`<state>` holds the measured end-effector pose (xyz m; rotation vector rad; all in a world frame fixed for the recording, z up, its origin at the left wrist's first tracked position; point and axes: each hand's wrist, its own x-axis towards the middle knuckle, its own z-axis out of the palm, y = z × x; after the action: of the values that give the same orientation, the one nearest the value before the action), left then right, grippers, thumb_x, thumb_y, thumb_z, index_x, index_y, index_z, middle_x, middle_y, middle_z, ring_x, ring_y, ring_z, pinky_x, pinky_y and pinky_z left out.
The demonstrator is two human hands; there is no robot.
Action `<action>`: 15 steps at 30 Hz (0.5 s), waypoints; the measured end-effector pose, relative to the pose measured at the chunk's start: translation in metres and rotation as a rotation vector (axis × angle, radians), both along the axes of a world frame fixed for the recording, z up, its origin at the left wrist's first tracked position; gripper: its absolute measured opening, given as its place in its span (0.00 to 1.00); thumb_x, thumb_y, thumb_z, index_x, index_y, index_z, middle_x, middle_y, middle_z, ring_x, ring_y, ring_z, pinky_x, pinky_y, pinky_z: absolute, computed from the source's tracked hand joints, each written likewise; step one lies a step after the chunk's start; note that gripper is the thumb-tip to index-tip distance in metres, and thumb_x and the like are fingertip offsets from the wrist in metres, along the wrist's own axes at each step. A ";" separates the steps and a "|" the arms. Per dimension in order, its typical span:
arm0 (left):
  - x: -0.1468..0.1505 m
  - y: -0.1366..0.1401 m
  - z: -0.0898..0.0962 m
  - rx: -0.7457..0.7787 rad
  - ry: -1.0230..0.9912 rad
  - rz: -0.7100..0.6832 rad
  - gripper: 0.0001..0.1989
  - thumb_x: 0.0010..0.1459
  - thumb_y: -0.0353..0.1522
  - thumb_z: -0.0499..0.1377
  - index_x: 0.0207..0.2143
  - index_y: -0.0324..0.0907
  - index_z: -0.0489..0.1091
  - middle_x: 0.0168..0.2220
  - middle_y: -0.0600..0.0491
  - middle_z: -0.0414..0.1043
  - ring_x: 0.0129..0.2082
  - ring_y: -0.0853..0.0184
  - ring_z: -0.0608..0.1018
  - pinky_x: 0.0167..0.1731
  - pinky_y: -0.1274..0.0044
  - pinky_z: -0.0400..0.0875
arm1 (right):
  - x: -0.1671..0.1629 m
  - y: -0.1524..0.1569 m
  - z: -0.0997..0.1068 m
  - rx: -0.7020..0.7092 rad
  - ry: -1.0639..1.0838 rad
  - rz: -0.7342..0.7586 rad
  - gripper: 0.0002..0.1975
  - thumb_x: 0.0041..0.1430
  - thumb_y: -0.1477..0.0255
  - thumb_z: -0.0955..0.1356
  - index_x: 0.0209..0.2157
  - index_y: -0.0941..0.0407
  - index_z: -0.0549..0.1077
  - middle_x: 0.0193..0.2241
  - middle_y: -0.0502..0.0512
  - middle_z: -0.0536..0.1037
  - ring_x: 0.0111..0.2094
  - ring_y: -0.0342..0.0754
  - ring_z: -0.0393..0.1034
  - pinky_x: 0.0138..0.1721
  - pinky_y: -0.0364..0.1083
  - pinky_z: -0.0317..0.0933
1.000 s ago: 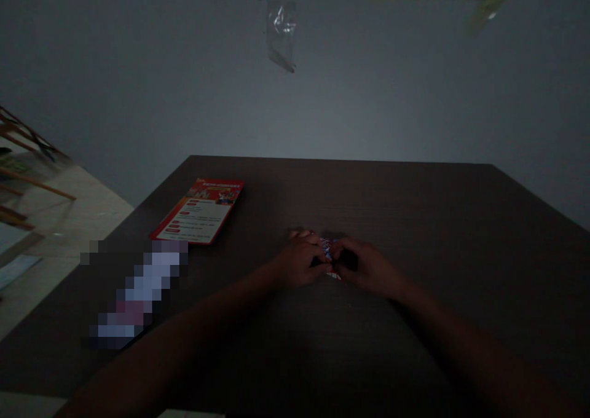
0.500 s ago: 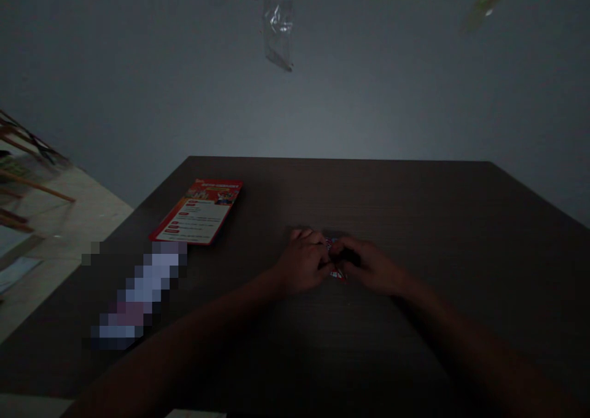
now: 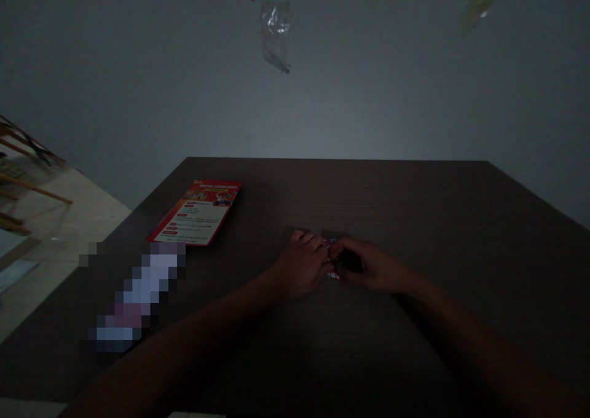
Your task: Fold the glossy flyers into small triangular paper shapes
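Observation:
In the middle of the dark table, my left hand (image 3: 302, 263) and my right hand (image 3: 369, 263) meet over a small, flat printed piece (image 3: 332, 276) in red, white and blue. Only slivers of it show between the hands, so its kind is unclear. My left hand lies over its left part with the fingers bent and close together. On its right side, the thumb and fingers of my right hand curl into a pinch. Dim light and the hands themselves hide most of the piece.
A red and white printed booklet or card (image 3: 196, 215) lies at the table's left. Nearer me is a blurred-out, pixelated object (image 3: 142, 292). The brown table (image 3: 391, 190) stands against a grey wall, where a clear plastic bag (image 3: 276, 34) hangs. Wooden legs (image 3: 37, 187) show at far left.
The fingers of both hands have shifted slightly around the printed piece, and less of its near edge shows. The view has moved a little; the booklet stays in place.

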<state>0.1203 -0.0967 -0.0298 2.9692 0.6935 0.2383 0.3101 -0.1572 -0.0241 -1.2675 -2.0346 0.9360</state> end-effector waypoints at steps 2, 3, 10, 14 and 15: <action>0.000 -0.001 -0.001 0.017 0.011 0.002 0.14 0.61 0.39 0.49 0.40 0.39 0.67 0.40 0.47 0.67 0.44 0.59 0.66 0.43 0.67 0.55 | 0.000 0.000 0.000 0.029 -0.040 -0.025 0.13 0.48 0.76 0.69 0.38 0.54 0.67 0.35 0.52 0.72 0.34 0.46 0.68 0.36 0.45 0.63; 0.000 -0.001 -0.002 0.019 0.016 0.000 0.14 0.61 0.39 0.49 0.40 0.39 0.67 0.40 0.47 0.66 0.44 0.59 0.65 0.43 0.67 0.55 | -0.001 0.000 -0.001 0.041 -0.052 -0.032 0.13 0.48 0.76 0.69 0.38 0.54 0.67 0.35 0.52 0.72 0.35 0.46 0.68 0.36 0.46 0.63; 0.001 -0.002 -0.001 -0.015 -0.012 0.015 0.13 0.62 0.38 0.48 0.39 0.40 0.66 0.40 0.48 0.66 0.44 0.60 0.65 0.43 0.67 0.54 | 0.000 0.001 -0.005 0.069 -0.068 -0.028 0.14 0.47 0.77 0.68 0.37 0.54 0.67 0.35 0.52 0.72 0.37 0.48 0.67 0.38 0.46 0.62; -0.002 0.001 0.001 -0.047 -0.046 0.013 0.13 0.61 0.39 0.48 0.36 0.41 0.67 0.38 0.49 0.67 0.42 0.61 0.65 0.42 0.68 0.55 | 0.001 0.000 -0.007 0.084 -0.090 -0.027 0.14 0.47 0.79 0.67 0.38 0.54 0.67 0.35 0.52 0.72 0.37 0.48 0.67 0.39 0.47 0.61; -0.003 0.002 0.002 -0.058 -0.053 0.006 0.13 0.61 0.40 0.48 0.36 0.41 0.67 0.38 0.49 0.67 0.42 0.62 0.66 0.42 0.68 0.55 | 0.001 0.000 -0.007 0.084 -0.095 -0.025 0.14 0.47 0.79 0.67 0.38 0.54 0.67 0.35 0.52 0.71 0.37 0.48 0.67 0.39 0.47 0.61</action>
<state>0.1175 -0.0943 -0.0278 2.8953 0.6906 0.2907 0.3108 -0.1573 -0.0312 -1.3113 -2.1029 0.7838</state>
